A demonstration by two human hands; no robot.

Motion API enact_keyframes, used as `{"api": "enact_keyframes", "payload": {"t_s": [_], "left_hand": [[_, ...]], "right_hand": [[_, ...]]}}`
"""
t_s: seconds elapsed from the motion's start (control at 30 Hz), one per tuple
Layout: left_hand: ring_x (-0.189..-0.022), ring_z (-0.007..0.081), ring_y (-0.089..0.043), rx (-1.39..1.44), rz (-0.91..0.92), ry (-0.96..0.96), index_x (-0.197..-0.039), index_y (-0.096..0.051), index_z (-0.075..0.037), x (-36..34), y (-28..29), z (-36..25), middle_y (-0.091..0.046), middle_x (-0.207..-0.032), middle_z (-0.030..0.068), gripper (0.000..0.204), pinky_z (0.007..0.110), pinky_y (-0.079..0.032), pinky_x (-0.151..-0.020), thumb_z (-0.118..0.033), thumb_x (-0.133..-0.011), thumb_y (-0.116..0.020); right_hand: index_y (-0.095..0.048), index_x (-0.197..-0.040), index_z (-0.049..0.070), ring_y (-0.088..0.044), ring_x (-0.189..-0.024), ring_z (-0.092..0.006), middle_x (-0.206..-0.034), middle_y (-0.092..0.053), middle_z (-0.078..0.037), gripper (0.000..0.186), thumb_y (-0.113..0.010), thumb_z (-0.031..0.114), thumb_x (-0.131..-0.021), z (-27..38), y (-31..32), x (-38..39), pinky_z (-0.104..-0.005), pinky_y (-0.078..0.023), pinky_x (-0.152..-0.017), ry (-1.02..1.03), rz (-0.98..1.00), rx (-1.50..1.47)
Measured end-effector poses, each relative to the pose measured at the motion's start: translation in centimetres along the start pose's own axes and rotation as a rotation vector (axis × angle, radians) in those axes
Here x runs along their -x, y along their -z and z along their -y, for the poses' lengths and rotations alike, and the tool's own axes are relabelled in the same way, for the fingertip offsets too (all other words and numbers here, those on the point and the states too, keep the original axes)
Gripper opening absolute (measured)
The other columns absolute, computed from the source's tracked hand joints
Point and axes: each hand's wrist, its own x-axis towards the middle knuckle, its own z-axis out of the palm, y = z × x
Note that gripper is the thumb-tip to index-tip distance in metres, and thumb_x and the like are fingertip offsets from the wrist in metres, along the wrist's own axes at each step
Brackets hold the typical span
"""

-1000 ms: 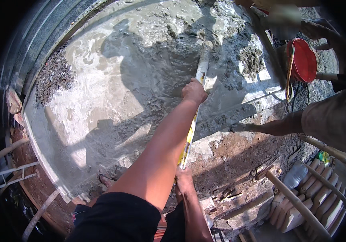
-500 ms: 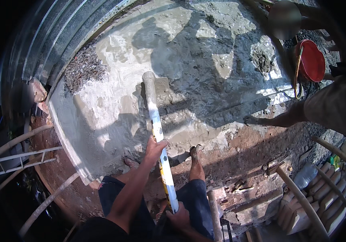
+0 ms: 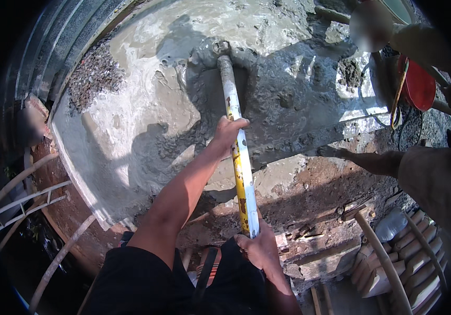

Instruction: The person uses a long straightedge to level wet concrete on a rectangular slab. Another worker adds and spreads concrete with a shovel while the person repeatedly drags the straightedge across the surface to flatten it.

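Note:
A hoe with a long, chipped white-and-yellow handle [image 3: 242,178] reaches forward from my body. Its head is sunk in the wet grey concrete [image 3: 152,105], with a ridge of the mix heaped around it. Partway down the handle, my left hand [image 3: 228,135] is closed around it with the arm stretched out. My right hand [image 3: 260,247] grips the near end, close to my lap. The hoe's blade is hidden in the mix.
A heap of gravel [image 3: 94,76] lies by corrugated metal sheeting [image 3: 47,52] at the far left. On the right, another person's leg [image 3: 367,159] stands at the mix's edge, near a red bucket [image 3: 420,89]. Wooden poles [image 3: 385,262] and stacked bricks [image 3: 420,252] fill the lower right.
The hoe and both my hands have moved forward and to the right. Its blade, visible before on the mix, is now buried. The red bucket has shifted in view.

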Motion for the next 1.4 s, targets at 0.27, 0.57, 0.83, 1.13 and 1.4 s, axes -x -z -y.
{"api": "enact_keyframes", "payload": {"t_s": [0.27,0.57,0.83,1.13,1.4], "left_hand": [[-0.066,0.0232,-0.067,-0.365,-0.097,-0.144,-0.099,-0.064,0.006,-11.8,5.0,-15.2,-0.066,-0.081,0.0115,0.038,0.041,-0.058,-0.067,-0.028,-0.086,-0.077],[-0.08,0.0224,-0.074,-0.369,-0.181,-0.381,-0.1,-0.071,0.006,-23.1,0.4,-16.2,-0.073,-0.089,0.0149,0.046,0.039,-0.059,-0.073,-0.036,-0.083,-0.078],[-0.071,0.0213,-0.066,-0.45,-0.178,-0.159,-0.105,-0.058,0.003,-6.1,-0.7,2.8,-0.064,-0.086,0.0107,0.041,0.039,-0.055,-0.067,-0.03,-0.089,-0.076],[-0.071,0.0228,-0.071,0.247,-0.013,0.083,-0.102,-0.052,-0.005,15.8,-2.8,8.6,-0.064,-0.085,0.0094,0.023,0.04,-0.065,-0.066,-0.019,-0.093,-0.068],[-0.063,0.0276,-0.068,0.41,0.16,0.284,-0.104,-0.054,-0.003,5.9,-14.2,3.6,-0.062,-0.076,0.0103,0.028,0.044,-0.06,-0.062,-0.024,-0.092,-0.069]], "right_hand": [[-0.058,-0.12,-0.003,-0.07,-0.1,-0.0445,-0.101,-0.071,-0.03,0.052,-0.074,0.021,-0.077,7.5,-3.9,-14.8,-0.049,-0.054,-0.088,0.284,-0.066,0.057],[-0.058,-0.122,0.001,-0.067,-0.105,-0.0462,-0.107,-0.07,-0.029,0.049,-0.068,0.02,-0.078,6.0,0.2,-29.7,-0.0485,-0.053,-0.089,0.388,-0.18,0.207],[-0.058,-0.123,-0.001,-0.07,-0.104,-0.0349,-0.11,-0.071,-0.024,0.055,-0.076,0.025,-0.078,-9.1,-1.2,-9.6,-0.0416,-0.055,-0.092,-0.011,-0.126,0.185],[-0.056,-0.12,0.006,-0.07,-0.094,-0.0427,-0.099,-0.07,-0.023,0.052,-0.077,0.035,-0.082,-18.6,5.8,5.0,-0.0524,-0.055,-0.082,0.035,-0.194,0.619],[-0.063,-0.125,0.01,-0.072,-0.094,-0.0414,-0.101,-0.073,-0.022,0.055,-0.077,0.028,-0.074,-2.2,13.7,6.2,-0.051,-0.056,-0.086,-0.231,-0.393,0.679]]}}
